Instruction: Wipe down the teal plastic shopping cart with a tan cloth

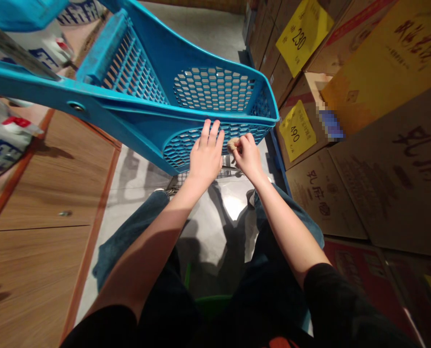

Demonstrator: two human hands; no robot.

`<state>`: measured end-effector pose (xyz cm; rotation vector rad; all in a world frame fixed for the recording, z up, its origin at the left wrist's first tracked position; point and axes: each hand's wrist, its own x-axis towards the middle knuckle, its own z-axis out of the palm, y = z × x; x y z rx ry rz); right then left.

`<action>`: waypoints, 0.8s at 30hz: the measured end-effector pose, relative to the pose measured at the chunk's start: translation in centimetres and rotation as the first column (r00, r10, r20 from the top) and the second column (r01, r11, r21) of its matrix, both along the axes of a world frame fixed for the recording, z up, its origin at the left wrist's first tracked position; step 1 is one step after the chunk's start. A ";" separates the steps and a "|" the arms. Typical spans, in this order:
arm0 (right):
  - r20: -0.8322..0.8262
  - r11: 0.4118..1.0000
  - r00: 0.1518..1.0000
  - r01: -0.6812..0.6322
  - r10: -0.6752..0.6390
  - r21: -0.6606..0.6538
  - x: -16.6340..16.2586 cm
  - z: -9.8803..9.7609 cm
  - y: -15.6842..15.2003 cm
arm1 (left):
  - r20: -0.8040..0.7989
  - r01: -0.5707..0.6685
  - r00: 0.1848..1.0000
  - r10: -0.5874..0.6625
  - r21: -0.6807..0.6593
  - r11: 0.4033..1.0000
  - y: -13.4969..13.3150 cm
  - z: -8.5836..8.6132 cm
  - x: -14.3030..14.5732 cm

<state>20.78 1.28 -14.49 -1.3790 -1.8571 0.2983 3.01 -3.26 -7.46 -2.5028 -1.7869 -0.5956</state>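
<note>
A blue plastic shopping cart basket [218, 72] with honeycomb openings stands before me, its near side wall facing my knees. My left hand [206, 154] lies with fingers stretched out against that wall, fingertips just under the rim. Beside it, my right hand [249, 157] pinches a small beige, rough-looking wad [233, 144] close to the same wall. Its material is too small to make out. The right thumb and fingers are closed around the wad's right end.
Cardboard cartons [319, 193] with yellow price signs [298, 130] are stacked along the right. On the left is a wooden cabinet [52, 174] with white packages [1, 130] on top. My knees straddle the grey tiled floor [215, 227] between them.
</note>
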 end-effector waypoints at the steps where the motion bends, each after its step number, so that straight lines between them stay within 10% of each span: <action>1: 0.002 1.000 1.000 0.001 -0.001 0.000 -0.1 0.1 -0.1 | -0.013 -0.009 1.000 0.009 -0.001 1.000 0.0 0.0 0.0; 7: -0.058 0.984 0.996 -0.063 0.074 0.169 0.1 2.6 0.0 | -0.047 -0.028 0.998 0.030 0.035 0.999 0.2 -0.1 0.1; 14: 0.049 0.999 0.999 -0.009 0.010 -0.035 -0.1 0.9 0.1 | -0.080 -0.010 0.997 0.010 -0.005 1.000 0.2 -0.2 -0.2; 24: -0.010 0.996 1.000 -0.015 0.016 0.088 -0.5 2.1 0.1 | -0.051 0.025 0.998 -0.024 0.023 0.999 0.3 -0.8 -0.3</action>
